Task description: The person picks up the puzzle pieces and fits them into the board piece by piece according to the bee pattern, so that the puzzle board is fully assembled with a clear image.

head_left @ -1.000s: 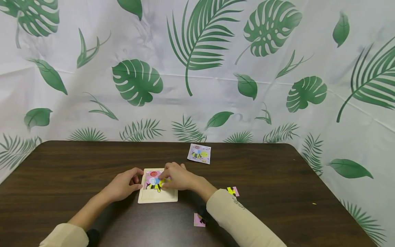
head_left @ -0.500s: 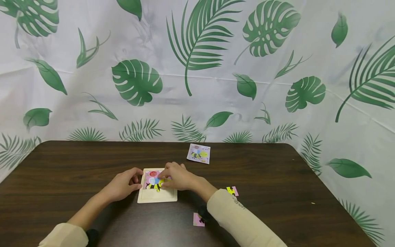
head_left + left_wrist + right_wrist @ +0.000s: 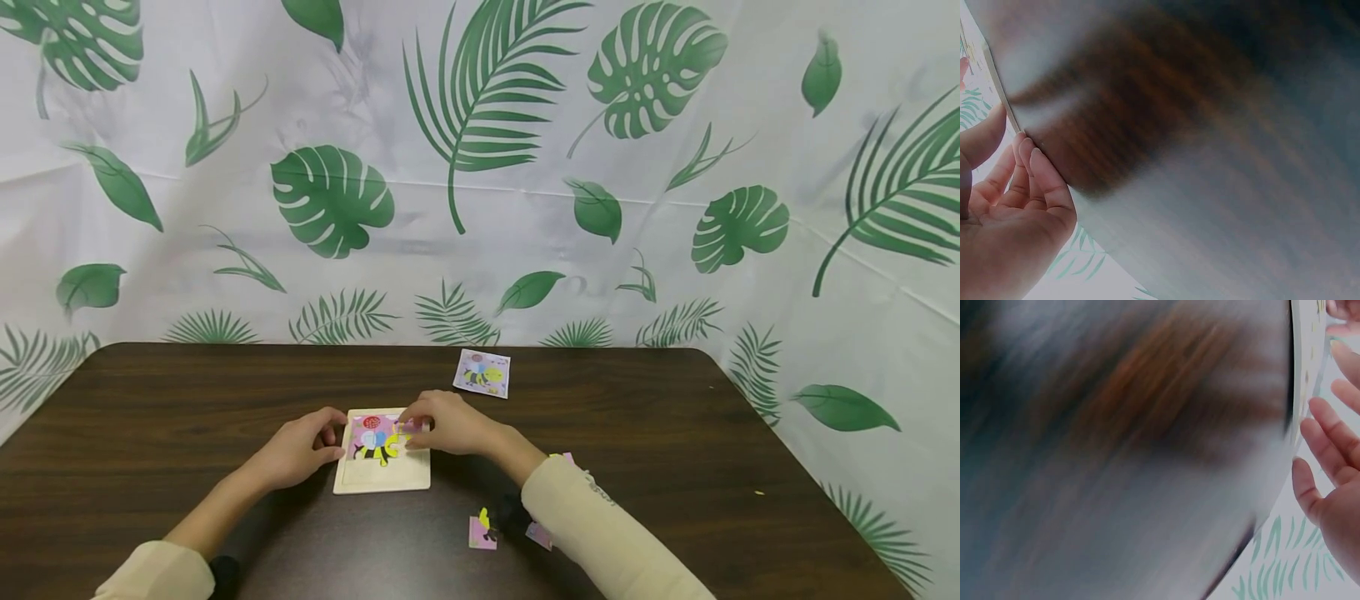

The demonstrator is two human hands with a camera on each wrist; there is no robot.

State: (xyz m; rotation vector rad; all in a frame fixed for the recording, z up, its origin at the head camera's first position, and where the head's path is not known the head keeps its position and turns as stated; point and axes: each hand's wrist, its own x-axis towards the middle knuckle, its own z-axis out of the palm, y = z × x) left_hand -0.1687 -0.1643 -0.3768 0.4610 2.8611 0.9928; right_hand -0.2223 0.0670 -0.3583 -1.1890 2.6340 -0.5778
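Observation:
A pale wooden jigsaw tray (image 3: 381, 482) lies on the dark table, its upper part filled with pieces of a bee picture (image 3: 377, 442) and a bare strip along the near side. My left hand (image 3: 300, 448) touches the tray's left edge with thumb and fingertips, set apart along it; the left wrist view shows these fingers (image 3: 1050, 181) right at the rim. My right hand (image 3: 453, 425) is over the tray's right side, thumb and index finger parted above the picture. In the right wrist view its fingers (image 3: 1329, 431) are spread, and the palm side holds nothing visible.
Loose pink puzzle pieces (image 3: 482, 533) lie right of the tray, one of them (image 3: 539, 536) beside my right sleeve, another partly hidden behind that sleeve. A square bee picture card (image 3: 482, 374) lies near the far edge. A leaf-patterned white curtain (image 3: 525, 233) hangs behind the table (image 3: 210, 383).
My right hand has shifted slightly right, uncovering more of the bee's yellow head and another loose piece near the sleeve. The left hand stays at the tray's edge.

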